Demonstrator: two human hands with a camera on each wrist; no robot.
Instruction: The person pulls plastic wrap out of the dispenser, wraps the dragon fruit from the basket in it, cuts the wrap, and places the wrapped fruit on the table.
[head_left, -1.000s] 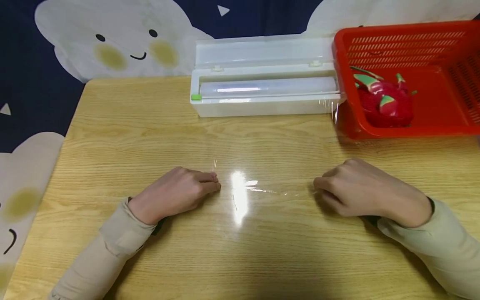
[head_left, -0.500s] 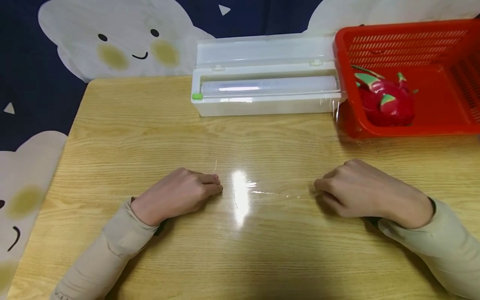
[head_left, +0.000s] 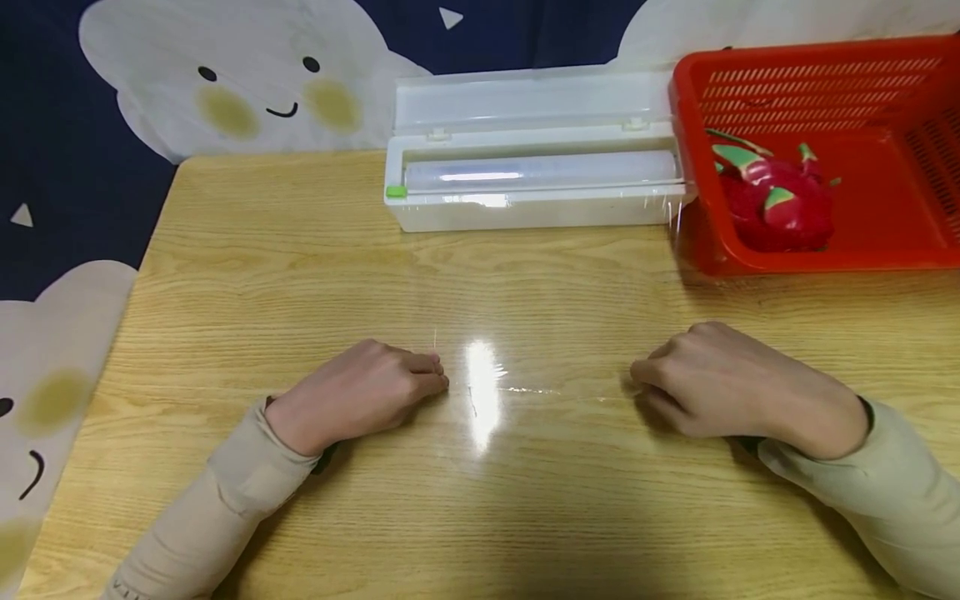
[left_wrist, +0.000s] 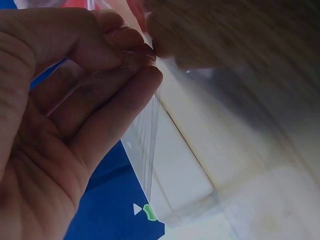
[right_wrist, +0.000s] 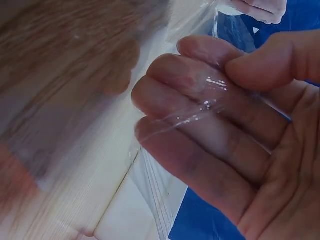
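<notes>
A thin clear sheet of plastic wrap (head_left: 528, 390) stretches between both hands and back to the roll of plastic wrap (head_left: 540, 171) in a white dispenser box (head_left: 540, 215). My left hand (head_left: 363, 390) pinches one corner of the sheet between thumb and fingers; the left wrist view shows the film (left_wrist: 147, 145) running from the fingertips to the box. My right hand (head_left: 720, 383) pinches the other corner, and in the right wrist view film (right_wrist: 195, 115) lies across its curled fingers. Most of the sheet is transparent, so its outline is hard to see.
The box's lid (head_left: 525, 100) stands raised at the back, with a green slider (head_left: 396, 192) at the front left. To the right, a red plastic basket (head_left: 840, 265) holds a dragon fruit (head_left: 783, 208). All rest on a wooden table (head_left: 262, 250), with a cloud-patterned cloth behind.
Both hands keep their pinch on the plastic wrap and barely move. The left hand shifts very slightly toward the person, and the whole scene drifts a little rightward in view.
</notes>
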